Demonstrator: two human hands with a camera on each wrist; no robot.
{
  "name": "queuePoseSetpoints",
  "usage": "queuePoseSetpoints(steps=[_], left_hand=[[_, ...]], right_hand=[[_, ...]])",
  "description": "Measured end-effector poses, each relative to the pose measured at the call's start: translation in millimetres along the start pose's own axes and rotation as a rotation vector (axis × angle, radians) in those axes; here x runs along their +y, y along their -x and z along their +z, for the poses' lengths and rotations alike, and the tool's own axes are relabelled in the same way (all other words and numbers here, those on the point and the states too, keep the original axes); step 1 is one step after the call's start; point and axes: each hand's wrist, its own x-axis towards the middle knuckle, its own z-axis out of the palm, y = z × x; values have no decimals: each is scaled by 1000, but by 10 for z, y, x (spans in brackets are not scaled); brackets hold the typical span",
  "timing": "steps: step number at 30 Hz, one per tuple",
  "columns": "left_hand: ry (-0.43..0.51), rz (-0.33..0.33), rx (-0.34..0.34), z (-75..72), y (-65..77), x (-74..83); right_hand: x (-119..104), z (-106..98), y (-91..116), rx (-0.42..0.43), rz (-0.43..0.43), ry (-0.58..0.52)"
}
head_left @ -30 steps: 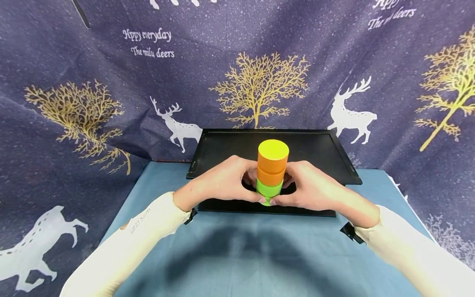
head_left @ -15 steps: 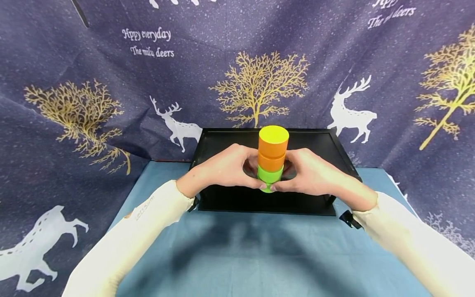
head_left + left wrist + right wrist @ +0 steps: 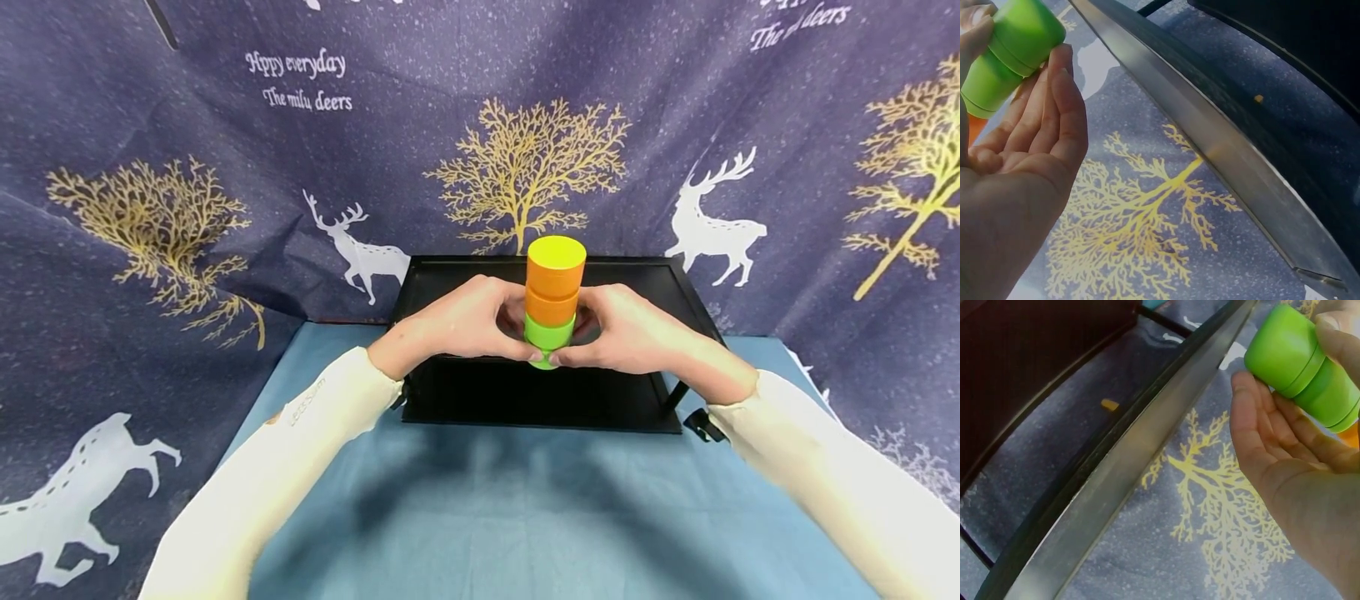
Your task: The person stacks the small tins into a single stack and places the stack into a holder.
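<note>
Both my hands hold an upright stack of round, cup-like pieces (image 3: 553, 307), raised in front of the black rack. Its two lower sections are green, the ones above orange, and its round top is bright yellow. My left hand (image 3: 480, 323) grips it from the left and my right hand (image 3: 637, 332) from the right. The thumbs meet in front at the lowest green piece (image 3: 1282, 347). In the left wrist view, the left hand's fingers (image 3: 1060, 94) curve along the stack's green end (image 3: 1030, 28); the orange part is mostly out of that view.
Behind and below the stack stands a two-level black rack (image 3: 480, 400), its upper shelf level with the hands. A blue cloth (image 3: 495, 517) covers the table. Behind hangs a dark blue curtain (image 3: 405, 158) printed with deer and golden trees.
Both hands have lifted the stack upward, so it now overlaps the rack's upper shelf and rises above its back edge. The grip looks the same.
</note>
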Motion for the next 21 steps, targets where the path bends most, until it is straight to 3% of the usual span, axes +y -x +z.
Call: queuePoseSetpoints(steps=[21], left_hand=[[26,-57,19,-29,-157,-149]], right_hand=[[164,-20,-165,-1,55,-5]])
